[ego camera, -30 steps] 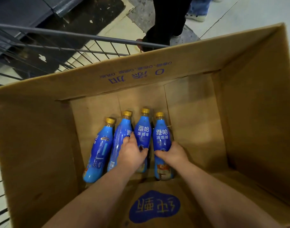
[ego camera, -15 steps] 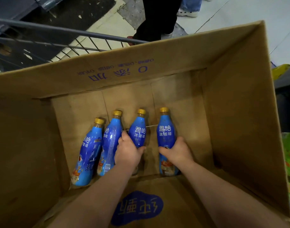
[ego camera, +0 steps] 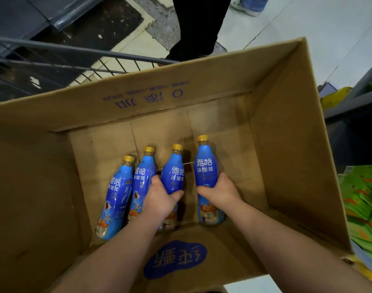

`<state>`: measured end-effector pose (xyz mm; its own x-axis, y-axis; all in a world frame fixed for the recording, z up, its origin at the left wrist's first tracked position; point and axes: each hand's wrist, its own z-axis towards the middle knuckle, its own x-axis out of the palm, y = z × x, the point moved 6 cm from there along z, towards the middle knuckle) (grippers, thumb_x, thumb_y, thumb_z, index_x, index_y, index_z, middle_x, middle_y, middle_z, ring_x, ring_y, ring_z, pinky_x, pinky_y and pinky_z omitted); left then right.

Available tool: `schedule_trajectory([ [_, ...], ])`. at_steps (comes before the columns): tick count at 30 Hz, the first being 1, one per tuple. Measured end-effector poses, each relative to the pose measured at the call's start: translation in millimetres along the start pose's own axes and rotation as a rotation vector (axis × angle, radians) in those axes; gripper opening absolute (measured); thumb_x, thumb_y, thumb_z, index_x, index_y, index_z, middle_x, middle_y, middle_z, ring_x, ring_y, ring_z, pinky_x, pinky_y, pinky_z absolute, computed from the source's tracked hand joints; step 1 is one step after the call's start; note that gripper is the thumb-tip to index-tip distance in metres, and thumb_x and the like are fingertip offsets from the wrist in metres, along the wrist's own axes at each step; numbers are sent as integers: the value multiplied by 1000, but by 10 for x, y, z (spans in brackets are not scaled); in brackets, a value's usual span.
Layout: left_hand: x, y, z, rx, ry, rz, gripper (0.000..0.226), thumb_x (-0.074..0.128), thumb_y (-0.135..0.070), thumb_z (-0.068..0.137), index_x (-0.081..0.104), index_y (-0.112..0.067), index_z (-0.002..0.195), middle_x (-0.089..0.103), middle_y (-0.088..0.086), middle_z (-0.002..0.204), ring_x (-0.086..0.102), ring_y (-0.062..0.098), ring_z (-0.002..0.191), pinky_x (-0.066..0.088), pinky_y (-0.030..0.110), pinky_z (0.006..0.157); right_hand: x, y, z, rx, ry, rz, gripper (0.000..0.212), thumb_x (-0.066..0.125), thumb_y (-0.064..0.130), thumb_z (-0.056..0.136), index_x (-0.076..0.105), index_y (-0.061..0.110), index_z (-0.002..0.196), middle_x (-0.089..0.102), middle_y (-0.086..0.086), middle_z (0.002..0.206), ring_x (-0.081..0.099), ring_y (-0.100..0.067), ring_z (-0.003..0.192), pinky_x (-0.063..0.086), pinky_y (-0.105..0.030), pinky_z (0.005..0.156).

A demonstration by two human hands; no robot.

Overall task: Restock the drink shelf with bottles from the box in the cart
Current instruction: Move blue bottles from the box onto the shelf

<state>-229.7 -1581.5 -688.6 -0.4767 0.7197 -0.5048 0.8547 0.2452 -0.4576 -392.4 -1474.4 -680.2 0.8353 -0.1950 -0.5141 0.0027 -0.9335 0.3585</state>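
Note:
A large open cardboard box [ego camera: 290, 127] sits in a wire cart [ego camera: 79, 60]. On its bottom lie several blue drink bottles with gold caps. My left hand [ego camera: 160, 199] grips the third bottle from the left [ego camera: 174, 174] round its middle. My right hand [ego camera: 220, 193] grips the rightmost bottle [ego camera: 206, 166], which lies apart from the others. Two more bottles [ego camera: 117, 193] [ego camera: 143, 176] lie side by side to the left of my left hand.
A person in dark trousers [ego camera: 195, 28] stands just beyond the cart. Dark shelving [ego camera: 22, 17] is at the upper left. Green packets [ego camera: 364, 208] lie on a shelf at the right, close to the box wall.
My right hand has drawn the rightmost bottle to the right, away from the row. My left hand keeps its hold on the third bottle. The camera has shifted a little.

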Motion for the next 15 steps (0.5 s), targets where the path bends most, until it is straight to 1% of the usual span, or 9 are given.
schedule_trajectory([
  [3, -168, -31, -145, 55, -20, -45, 55, 79, -34, 69, 37, -22, 102, 53, -2, 96, 58, 26, 97, 42, 29, 79, -50, 91, -192, -48, -26, 5, 52, 78, 40, 59, 42, 24, 93, 53, 7, 83, 54, -14, 76, 43, -27, 68],
  [5, -314, -97, -248, 86, -34, -53, 55, 80, -35, 68, 37, -21, 100, 54, -1, 94, 57, 25, 92, 44, 30, 79, -103, 161, -362, -58, -42, 5, 52, 78, 43, 58, 41, 25, 90, 48, 11, 77, 52, -14, 75, 41, -27, 68],
  [7, -456, -194, -358, 121, -40, -64, 54, 80, -34, 68, 37, -21, 99, 55, 0, 93, 56, 23, 88, 44, 31, 76, -169, 234, -543, -65, -63, 17, 51, 77, 44, 56, 43, 24, 89, 51, 10, 77, 54, -15, 76, 42, -27, 69],
  [9, -600, -320, -469, 167, -48, -75, 53, 79, -35, 68, 38, -22, 99, 55, -2, 92, 57, 23, 86, 42, 29, 74, -238, 311, -727, -73, -81, 49, 50, 76, 43, 57, 46, 22, 92, 56, 6, 83, 56, -16, 78, 44, -27, 69],
  [12, -800, -533, -640, 246, -51, -93, 52, 80, -34, 68, 42, -19, 100, 59, 2, 95, 60, 26, 91, 48, 36, 80, -372, 427, -1008, -94, -126, 113, 50, 76, 40, 60, 47, 21, 95, 56, 6, 84, 57, -16, 78, 43, -26, 66],
  [14, -900, -676, -759, 310, -33, -115, 51, 80, -32, 67, 45, -15, 100, 61, 3, 94, 61, 28, 91, 50, 41, 82, -478, 483, -1199, -111, -167, 158, 46, 75, 38, 63, 46, 22, 95, 53, 10, 79, 54, -11, 72, 41, -23, 58],
  [15, -938, -746, -818, 344, -22, -124, 50, 80, -32, 67, 45, -16, 99, 62, 3, 94, 62, 27, 90, 50, 41, 81, -531, 499, -1289, -120, -190, 184, 45, 75, 37, 64, 45, 23, 93, 51, 12, 77, 52, -7, 68, 38, -20, 53],
])
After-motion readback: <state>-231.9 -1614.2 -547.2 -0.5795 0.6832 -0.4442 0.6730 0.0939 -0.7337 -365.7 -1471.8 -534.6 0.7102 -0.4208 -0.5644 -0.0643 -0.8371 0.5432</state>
